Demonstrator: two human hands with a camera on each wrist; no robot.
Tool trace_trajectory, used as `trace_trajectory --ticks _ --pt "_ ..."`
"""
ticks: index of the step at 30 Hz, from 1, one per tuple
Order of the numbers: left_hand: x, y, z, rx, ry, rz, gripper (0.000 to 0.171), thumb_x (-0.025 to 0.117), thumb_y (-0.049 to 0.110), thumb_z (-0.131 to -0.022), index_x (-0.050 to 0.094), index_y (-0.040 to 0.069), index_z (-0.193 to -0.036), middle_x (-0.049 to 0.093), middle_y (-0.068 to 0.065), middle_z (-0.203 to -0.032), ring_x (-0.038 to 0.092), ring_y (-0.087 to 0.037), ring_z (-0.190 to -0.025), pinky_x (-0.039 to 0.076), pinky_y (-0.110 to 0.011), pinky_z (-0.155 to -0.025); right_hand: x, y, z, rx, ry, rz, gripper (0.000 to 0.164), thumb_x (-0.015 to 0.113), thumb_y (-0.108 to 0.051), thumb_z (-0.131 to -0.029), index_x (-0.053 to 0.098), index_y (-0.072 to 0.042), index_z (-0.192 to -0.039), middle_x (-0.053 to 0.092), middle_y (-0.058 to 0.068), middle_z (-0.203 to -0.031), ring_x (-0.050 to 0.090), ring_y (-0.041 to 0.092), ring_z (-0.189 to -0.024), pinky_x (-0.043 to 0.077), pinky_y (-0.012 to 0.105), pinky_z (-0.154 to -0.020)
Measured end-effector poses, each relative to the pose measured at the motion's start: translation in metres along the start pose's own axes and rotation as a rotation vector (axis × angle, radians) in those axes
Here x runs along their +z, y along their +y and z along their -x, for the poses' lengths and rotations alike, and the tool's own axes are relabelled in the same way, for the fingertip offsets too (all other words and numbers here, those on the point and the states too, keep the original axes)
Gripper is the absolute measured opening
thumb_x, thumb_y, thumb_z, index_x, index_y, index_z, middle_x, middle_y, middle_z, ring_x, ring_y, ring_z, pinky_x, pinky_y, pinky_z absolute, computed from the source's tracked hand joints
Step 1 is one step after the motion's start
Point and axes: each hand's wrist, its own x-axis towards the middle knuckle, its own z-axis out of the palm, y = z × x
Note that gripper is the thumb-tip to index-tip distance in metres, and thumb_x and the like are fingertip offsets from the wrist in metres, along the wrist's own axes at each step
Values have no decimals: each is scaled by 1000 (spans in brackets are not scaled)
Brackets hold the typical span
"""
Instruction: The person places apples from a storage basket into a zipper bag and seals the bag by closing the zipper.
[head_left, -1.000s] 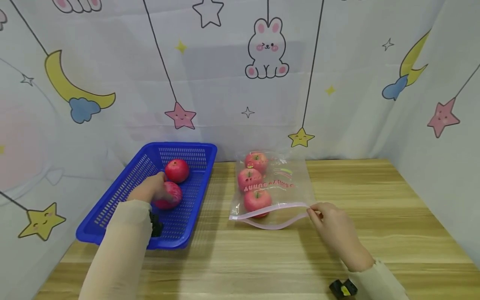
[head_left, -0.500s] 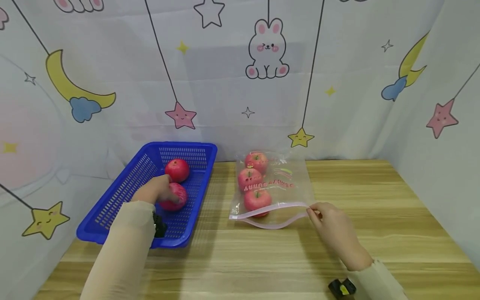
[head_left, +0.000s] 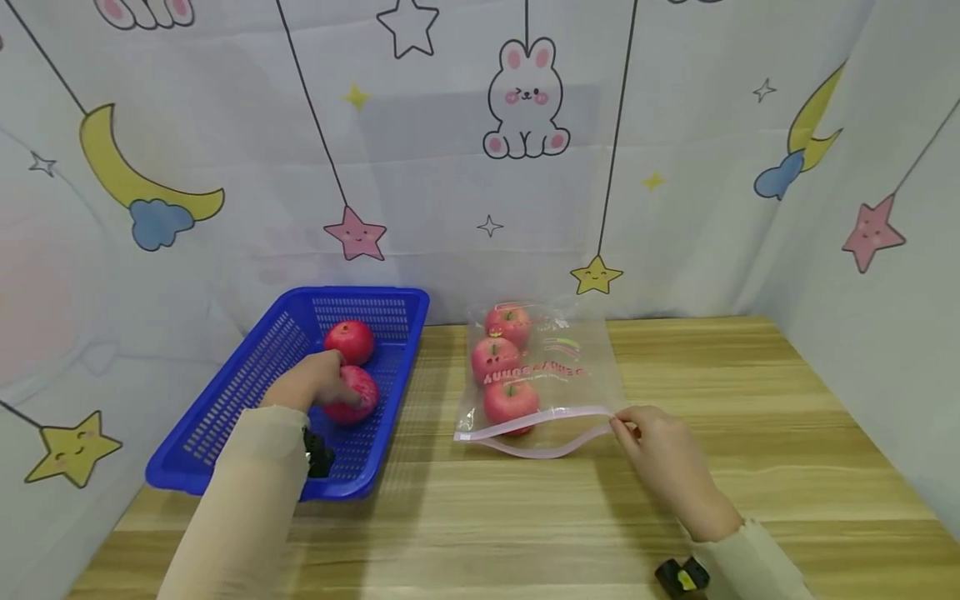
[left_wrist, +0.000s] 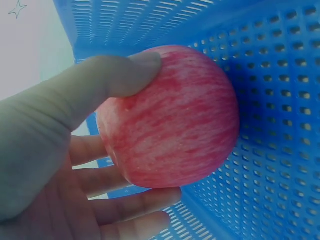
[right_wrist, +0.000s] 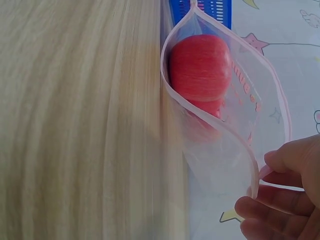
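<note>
In the head view my left hand (head_left: 311,383) reaches into the blue basket (head_left: 386,446) and holds a red-streaked apple (head_left: 362,395). The left wrist view has the thumb on the apple (left_wrist: 180,120) and the other fingers behind and below it. A second red fruit (head_left: 349,342) lies farther back in the basket. My right hand (head_left: 671,462) pinches the corner of a clear zip bag (head_left: 573,350) by its pink edge. The bag's mouth gapes in the right wrist view. Three apples (head_left: 512,402) lie along the bag's left side.
The wooden table (head_left: 480,533) bears the basket on the left and the bag in the middle. A white curtain (head_left: 435,167) with printed stars and a rabbit hangs behind. A black wrist device (head_left: 682,577) sits by the right sleeve.
My left hand has shifted slightly right with the apple, which has moved right within the basket and turned a little. The right hand keeps its pinch on the bag.
</note>
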Motion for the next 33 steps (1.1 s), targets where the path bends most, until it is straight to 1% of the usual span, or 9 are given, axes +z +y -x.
trace_trajectory --ticks 7,12,18,22,27,30,33 --pt "-3 4 1 64 52 -11 70 76 31 -73 46 -10 -122 59 -27 -112 57 -40 -103 47 -54 -90 1 0 0 5 -8 -1 10 68 -13 -84 71 -4 -85 71 11 -81 64 15 -63 52 32 -55" --pt "-6 8 5 92 89 -22 78 75 34 -73 42 -13 -125 55 -32 -114 54 -44 -107 45 -56 -93 -1 -1 -1 21 -21 -6 10 68 -13 -85 71 -4 -85 71 11 -82 64 16 -65 53 33 -57" --pt "-7 11 8 89 132 3 86 75 37 -72 36 -13 -130 51 -35 -118 50 -47 -111 42 -59 -94 -2 -2 -1 34 -37 -6 10 67 -14 -85 71 -4 -86 70 11 -82 64 17 -65 53 34 -57" --pt "-8 12 9 86 147 10 91 74 37 -72 32 -13 -134 48 -36 -119 49 -48 -111 43 -60 -94 -1 -2 -1 40 -42 -4 11 67 -14 -85 71 -4 -86 71 11 -82 65 17 -65 53 34 -57" --pt "-9 13 11 112 177 8 89 74 36 -71 33 -13 -133 48 -36 -116 51 -46 -108 44 -59 -92 -1 -1 -1 38 -35 -1 11 68 -15 -85 71 -5 -86 71 11 -83 65 17 -65 52 33 -56" --pt "-10 13 13 123 192 9 90 74 36 -71 33 -12 -134 47 -37 -118 50 -48 -109 44 -60 -92 -1 -1 -1 37 -33 -4 10 68 -14 -85 71 -5 -86 71 11 -83 65 17 -65 53 33 -56" --pt "-10 13 14 121 195 20 91 74 37 -72 32 -12 -136 44 -37 -121 48 -49 -111 43 -60 -93 0 -1 -1 38 -33 -8 10 68 -14 -85 71 -5 -86 71 11 -84 65 17 -65 53 33 -56"
